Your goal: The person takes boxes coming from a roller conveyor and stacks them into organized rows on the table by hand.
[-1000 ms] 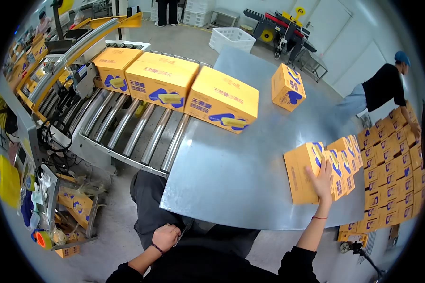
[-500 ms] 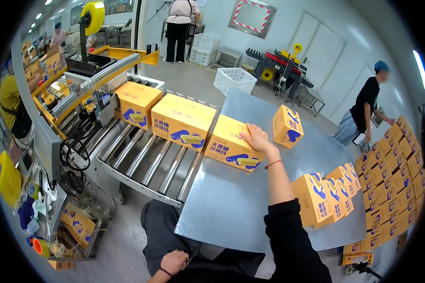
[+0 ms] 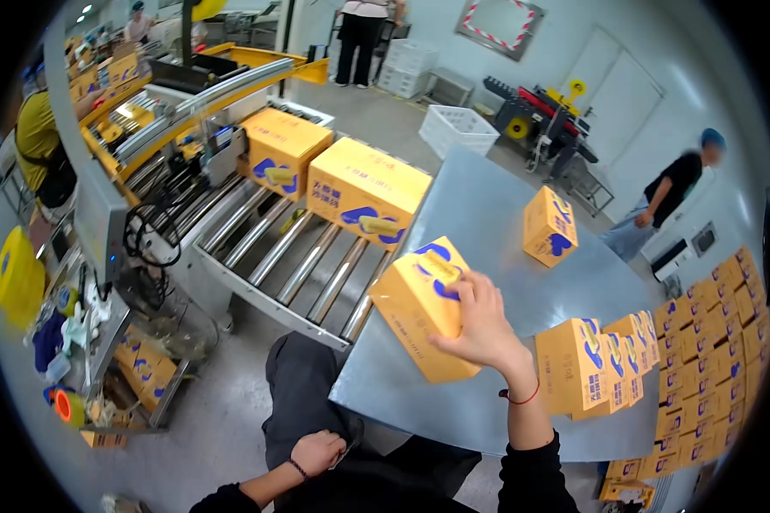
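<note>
My right hand [image 3: 481, 321] grips a yellow carton [image 3: 423, 321] with blue print, which is tilted at the near left of the metal table [image 3: 402, 419]. The thumb lies on one face and the fingers on another. My left hand [image 3: 318, 453] rests closed on my lap; what it holds, if anything, is too small to name. Two cartons stand on the rollers, one at the table's edge [image 3: 368, 188] and one behind it [image 3: 287, 150]. Right of my right hand is a row of several cartons [image 3: 566, 368]. A single carton [image 3: 549, 227] stands farther back.
A roller conveyor [image 3: 304, 265] meets the table's left edge. At the right are stacked cartons [image 3: 710, 368] and a person [image 3: 663, 192] in a blue cap. A white crate [image 3: 458, 130] sits on the floor beyond. A cart [image 3: 141, 376] with supplies stands at the left.
My right hand has left the row of cartons, reached the front carton by the conveyor, and turned it and drawn it nearer. The view has shifted. The person at the right has moved.
</note>
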